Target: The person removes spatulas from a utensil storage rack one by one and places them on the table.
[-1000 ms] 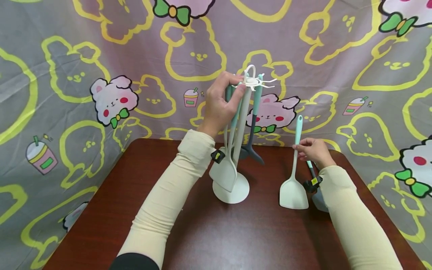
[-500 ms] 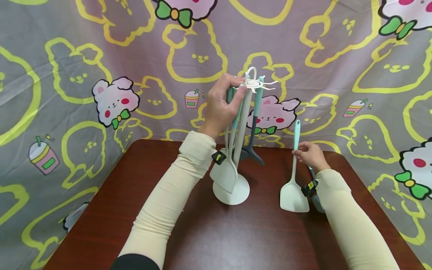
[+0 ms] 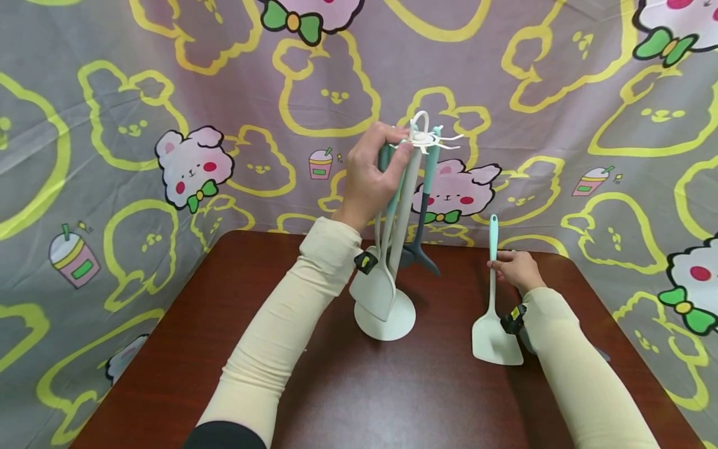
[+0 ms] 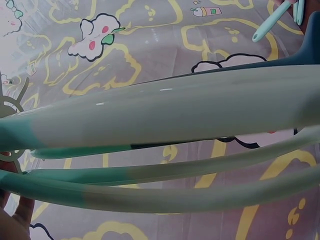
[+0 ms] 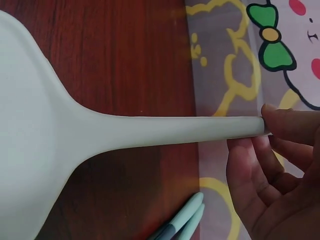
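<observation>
My right hand (image 3: 517, 271) pinches a pale turner (image 3: 496, 340) by its handle, thumb on one side and fingers on the other. The mint handle end points up and the broad blade hangs down over the right part of the table. At the centre, a white utensil rack (image 3: 399, 312) stands on its round base. My left hand (image 3: 373, 174) grips its hooked top with thumb and fingers. Pale utensils with mint handles hang below that hand, among them a turner (image 3: 374, 292). A dark-headed utensil (image 3: 419, 255) hangs on the rack's far side.
Mint handles of other utensils (image 5: 186, 216) lie at the table's right, where my right forearm partly hides their dark grey heads. Bare hooks (image 3: 451, 142) stick out on the rack's right. A patterned cloth (image 3: 258, 75) stands behind the brown table (image 3: 241, 268).
My right hand has lowered the turner, its blade drifting slightly right and nearer to me. My left hand keeps its grip on the rack's top.
</observation>
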